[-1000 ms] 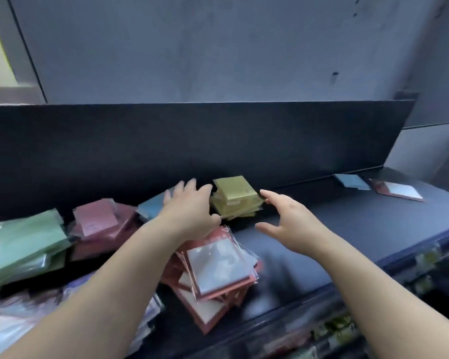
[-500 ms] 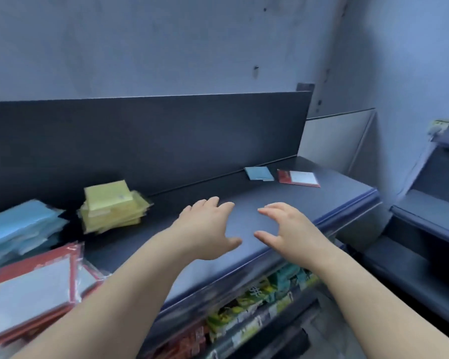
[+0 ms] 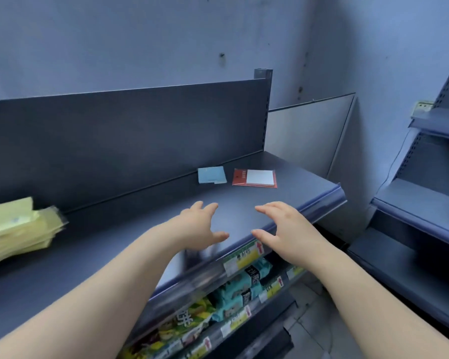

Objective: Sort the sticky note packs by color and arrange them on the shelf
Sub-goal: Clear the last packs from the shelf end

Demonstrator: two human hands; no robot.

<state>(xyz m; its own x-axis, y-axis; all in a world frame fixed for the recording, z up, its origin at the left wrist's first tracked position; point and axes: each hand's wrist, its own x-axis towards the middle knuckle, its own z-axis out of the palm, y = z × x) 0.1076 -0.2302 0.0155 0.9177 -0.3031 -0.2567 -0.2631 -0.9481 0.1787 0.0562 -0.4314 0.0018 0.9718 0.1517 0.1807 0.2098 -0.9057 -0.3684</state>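
Your head has turned to the right since a moment ago, so the yellow stack (image 3: pixel 16 229) now sits at the far left edge of the view, and the red and blue piles you saw before are out of sight. Your hands have come closer to the right end of the shelf (image 3: pixel 140 242). Its dark flat top has lots of bare room between the yellow stack and two single packs. A tall back panel (image 3: pixel 114 141) stands behind it. The front edge (image 3: pixel 322 203) runs just under your hands, and the shelf ends a little past the red pack (image 3: pixel 254 178). Your left hand (image 3: pixel 200 229) and right hand (image 3: pixel 283 229) are side by side with a gap between them. Both are palm down, with fingers spread and a little bent, and they hold nothing. You cannot tell if they touch the shelf. The blue pack (image 3: pixel 211 175) lies flat close to the back panel. The red pack lies flat just to its right, not touching it, with a white square showing on it. The yellow stack looks blurry and messy, with its packs fanned out. Snack bags (image 3: pixel 239 288) and price tags (image 3: pixel 244 257) show on the rack below.
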